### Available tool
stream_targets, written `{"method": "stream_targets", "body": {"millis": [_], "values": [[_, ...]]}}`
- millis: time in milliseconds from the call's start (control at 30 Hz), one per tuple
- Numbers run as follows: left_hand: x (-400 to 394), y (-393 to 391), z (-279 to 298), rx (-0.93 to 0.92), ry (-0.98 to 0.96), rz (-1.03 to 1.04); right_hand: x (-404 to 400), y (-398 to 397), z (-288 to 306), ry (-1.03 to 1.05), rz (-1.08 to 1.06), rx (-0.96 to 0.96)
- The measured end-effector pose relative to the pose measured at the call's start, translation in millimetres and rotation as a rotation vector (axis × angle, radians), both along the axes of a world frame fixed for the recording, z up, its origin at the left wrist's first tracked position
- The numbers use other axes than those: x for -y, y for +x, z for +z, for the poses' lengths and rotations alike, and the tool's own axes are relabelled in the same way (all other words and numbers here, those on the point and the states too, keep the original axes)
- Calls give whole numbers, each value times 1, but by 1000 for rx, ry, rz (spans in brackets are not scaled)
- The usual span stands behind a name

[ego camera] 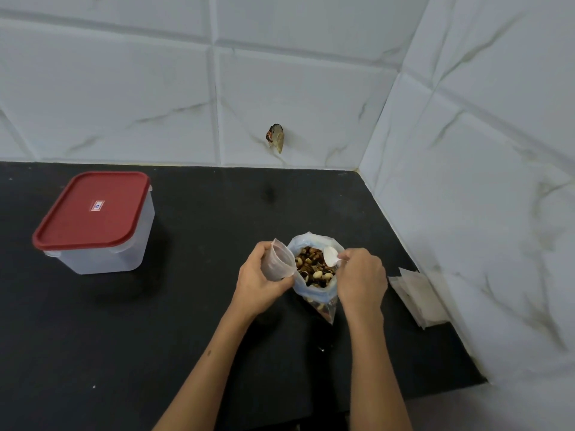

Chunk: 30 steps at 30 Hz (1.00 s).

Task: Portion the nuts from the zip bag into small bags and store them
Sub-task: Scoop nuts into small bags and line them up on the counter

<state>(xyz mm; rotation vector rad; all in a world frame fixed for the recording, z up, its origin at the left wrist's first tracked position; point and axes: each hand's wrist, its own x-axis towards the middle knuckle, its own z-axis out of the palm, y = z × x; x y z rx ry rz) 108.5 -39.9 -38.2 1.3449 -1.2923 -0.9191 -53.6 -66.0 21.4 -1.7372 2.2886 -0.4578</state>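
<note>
Forearms enter from the bottom edge. Left hand (259,275) grips a small bag (278,261), mouth held open just beside the zip bag (314,275). Right hand (361,275) pinches a white spoon (331,256) over the nuts (312,265). Zip bag near full; small bag looks almost empty. Spare bags (418,295) right; red-lidded container (96,222) closed, well apart. Judged: early, most portioning and storing remain.

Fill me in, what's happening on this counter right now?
A person is portioning nuts. The left hand holds a small clear bag open beside the zip bag of mixed nuts, while the right hand holds a white spoon over the zip bag's mouth. The spoon looks empty. A stack of spare small bags lies to the right, and a red-lidded container sits closed at the left.
</note>
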Motion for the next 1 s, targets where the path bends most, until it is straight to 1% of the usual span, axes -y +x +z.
{"method": "stream_targets", "body": {"millis": [133, 267, 400, 633, 733, 867, 1000], "values": [[7, -1, -4, -89, 64, -72, 5, 5, -4, 16, 24, -122], [12, -7, -7, -231, 132, -153, 11, 11, -5, -4, 42, -154], [16, -15, -10, -414, 165, -172, 20, 10, -3, 1, 64, -138], [21, -21, -14, -552, 156, -163, 30, 1, 2, 104, 29, -18], [22, -23, -15, -563, 143, -148, 29, 3, 3, 118, 17, -59], [23, -26, -12, -525, 111, -176, 25, 13, -4, 12, 34, -144], [23, -22, -10, -493, 129, -183, 24, 8, -5, -74, 21, -71]]}}
